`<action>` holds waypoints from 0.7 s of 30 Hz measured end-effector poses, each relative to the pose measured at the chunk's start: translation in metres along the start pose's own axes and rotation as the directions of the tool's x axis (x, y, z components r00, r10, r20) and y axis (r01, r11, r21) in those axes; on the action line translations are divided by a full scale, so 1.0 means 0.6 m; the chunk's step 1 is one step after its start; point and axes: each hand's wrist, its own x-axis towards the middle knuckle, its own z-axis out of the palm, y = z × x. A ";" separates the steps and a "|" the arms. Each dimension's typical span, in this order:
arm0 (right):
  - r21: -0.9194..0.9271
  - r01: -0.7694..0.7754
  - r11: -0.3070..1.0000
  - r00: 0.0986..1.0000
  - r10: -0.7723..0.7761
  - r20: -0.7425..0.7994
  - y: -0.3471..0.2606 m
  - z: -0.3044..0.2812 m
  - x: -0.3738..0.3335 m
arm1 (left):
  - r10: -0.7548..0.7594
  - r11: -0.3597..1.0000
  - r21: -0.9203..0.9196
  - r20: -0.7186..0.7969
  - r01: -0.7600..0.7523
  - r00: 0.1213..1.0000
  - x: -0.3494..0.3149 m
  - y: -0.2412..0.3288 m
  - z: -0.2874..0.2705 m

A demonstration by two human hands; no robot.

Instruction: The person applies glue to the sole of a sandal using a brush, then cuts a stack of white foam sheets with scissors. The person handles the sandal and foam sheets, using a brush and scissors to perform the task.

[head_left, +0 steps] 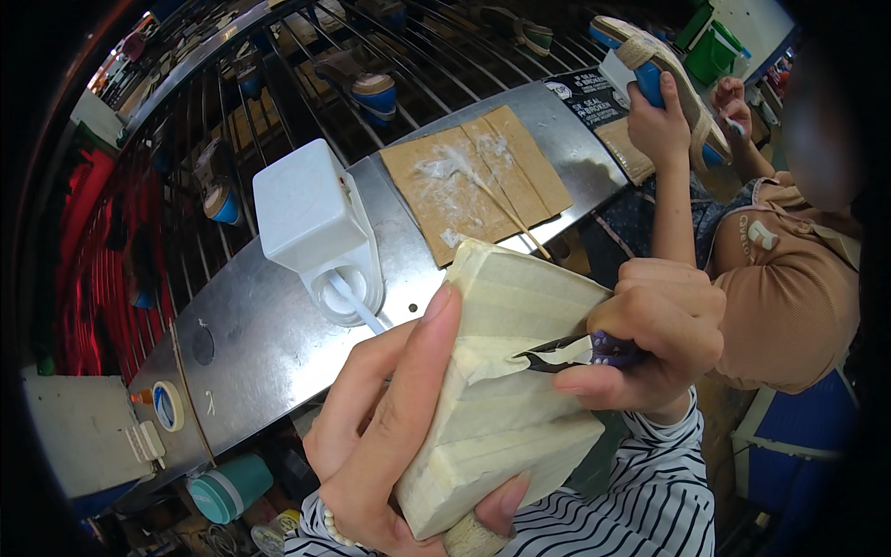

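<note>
My left hand (390, 408) grips a bulky wedge-shaped block (501, 297) wrapped in overlapping strips of cream masking tape. Its thumb lies along the block's left side. A bit of woven beige material (478, 536) shows at the block's lower end; whether it is joined to it I cannot tell. Closed around small thread snips (594, 351) with a purple grip and dark pointed blades, my right hand (664, 325) holds them against the block's face. A loosened flap of tape (501, 369) lies at the blade tips.
A white dispenser (311, 209) with a brush in its cup stands on the metal table (260, 371). Stained cardboard (473, 176) with a thin stick lies behind my hands. At right, a co-worker holds a wedge sandal (677, 88). Shoes sit on the rack (288, 84) beyond; a tape roll (168, 406) lies left.
</note>
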 end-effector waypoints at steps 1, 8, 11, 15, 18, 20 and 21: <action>0.007 -0.006 1.000 1.000 0.006 0.002 0.000 0.000 0.000 | 0.009 1.000 -0.004 0.027 -0.009 1.000 0.003 -0.001 -0.005; 0.059 -0.020 0.998 1.000 0.020 -0.004 -0.001 0.001 -0.002 | 0.014 0.997 -0.068 -0.152 -0.024 0.988 0.002 -0.003 0.017; 0.054 -0.014 0.998 1.000 0.013 0.009 -0.002 0.000 -0.001 | 0.068 0.993 -0.082 -0.171 -0.083 0.983 0.000 -0.007 0.023; 0.060 -0.011 0.998 1.000 0.011 0.002 -0.003 0.002 0.000 | 0.113 0.989 -0.074 -0.171 -0.127 0.979 0.002 -0.016 0.024; 0.057 -0.012 0.998 1.000 0.012 0.007 -0.004 0.003 0.001 | 0.145 0.985 -0.068 -0.162 -0.157 0.976 -0.001 -0.023 0.026; 0.043 -0.011 0.999 1.000 0.010 0.025 -0.005 0.001 0.002 | 0.165 0.983 -0.055 -0.166 -0.176 0.972 -0.005 -0.027 0.026; 0.039 -0.014 0.999 1.000 0.013 0.025 -0.005 0.000 0.002 | 0.179 0.981 -0.045 -0.163 -0.189 0.970 -0.006 -0.029 0.026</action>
